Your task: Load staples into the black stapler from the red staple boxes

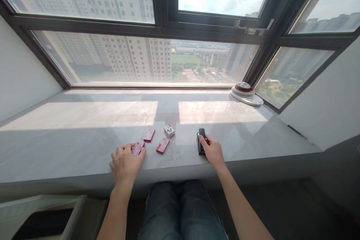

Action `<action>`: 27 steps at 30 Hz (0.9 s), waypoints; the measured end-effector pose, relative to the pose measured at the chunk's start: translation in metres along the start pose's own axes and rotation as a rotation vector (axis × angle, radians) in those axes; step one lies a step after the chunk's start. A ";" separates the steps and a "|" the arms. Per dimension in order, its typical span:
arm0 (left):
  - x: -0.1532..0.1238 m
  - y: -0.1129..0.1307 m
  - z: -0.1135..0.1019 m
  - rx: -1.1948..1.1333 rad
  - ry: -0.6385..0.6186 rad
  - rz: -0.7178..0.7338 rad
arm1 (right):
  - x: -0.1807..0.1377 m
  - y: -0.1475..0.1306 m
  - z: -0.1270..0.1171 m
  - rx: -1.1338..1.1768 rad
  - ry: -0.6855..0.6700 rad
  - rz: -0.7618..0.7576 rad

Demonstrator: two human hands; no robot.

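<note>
On the pale marble sill, my left hand (125, 162) grips a small pink-and-white box (138, 149) between thumb and fingers. A second pink-and-white box (149, 135) lies just beyond it, and a third, red-and-white box (162, 145) is to its right. Behind that one sits a white box (169, 130) with a dark picture on its face. Over to the right, my right hand (213, 152) is closed around a black stapler (201, 142) that rests on the sill, thumb on its top.
The marble sill (84, 146) ends at a front edge above my knees (180, 210). A stack of round plate-like discs (246, 94) stands in the far right corner by the window frame (163, 32). A white-framed piece (42, 213) is below at left.
</note>
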State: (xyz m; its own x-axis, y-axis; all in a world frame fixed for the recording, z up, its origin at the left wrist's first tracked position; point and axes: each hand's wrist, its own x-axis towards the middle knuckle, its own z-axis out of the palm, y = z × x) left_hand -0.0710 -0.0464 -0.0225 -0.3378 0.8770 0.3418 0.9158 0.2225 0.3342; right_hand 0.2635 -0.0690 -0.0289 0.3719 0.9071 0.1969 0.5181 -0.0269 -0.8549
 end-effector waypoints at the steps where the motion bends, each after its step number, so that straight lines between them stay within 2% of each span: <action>1: -0.006 0.003 -0.003 0.000 0.025 0.005 | 0.000 0.000 0.000 -0.008 0.010 0.004; 4: -0.020 0.030 -0.006 -0.083 0.073 0.119 | -0.003 -0.001 0.003 -0.018 0.047 0.022; 7: -0.027 0.069 0.001 -0.173 -0.024 0.291 | -0.009 -0.002 0.005 -0.034 0.063 0.034; 11: -0.020 0.103 0.017 -0.163 -0.111 0.366 | -0.015 -0.005 -0.004 -0.055 -0.020 0.038; 14: -0.016 0.102 0.023 -0.166 -0.089 0.360 | -0.014 -0.008 -0.019 -0.101 -0.108 -0.031; 17: -0.023 0.088 0.022 -0.153 -0.071 0.295 | -0.008 -0.012 -0.030 -0.171 -0.097 -0.183; 19: -0.032 0.080 0.018 -0.161 -0.117 0.311 | -0.003 -0.015 -0.029 -0.179 -0.105 -0.255; 24: -0.050 0.081 0.005 -0.317 -0.304 0.617 | 0.002 -0.034 0.004 -0.150 -0.170 -0.329; 27: -0.051 0.087 0.001 -0.382 -0.350 0.746 | 0.000 -0.050 0.029 -0.160 -0.184 -0.355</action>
State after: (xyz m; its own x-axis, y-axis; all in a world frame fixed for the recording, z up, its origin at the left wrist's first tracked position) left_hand 0.0262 -0.0717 -0.0121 0.4564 0.8300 0.3206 0.7149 -0.5566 0.4232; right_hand 0.2152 -0.0559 0.0001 0.0130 0.9310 0.3648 0.7074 0.2493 -0.6614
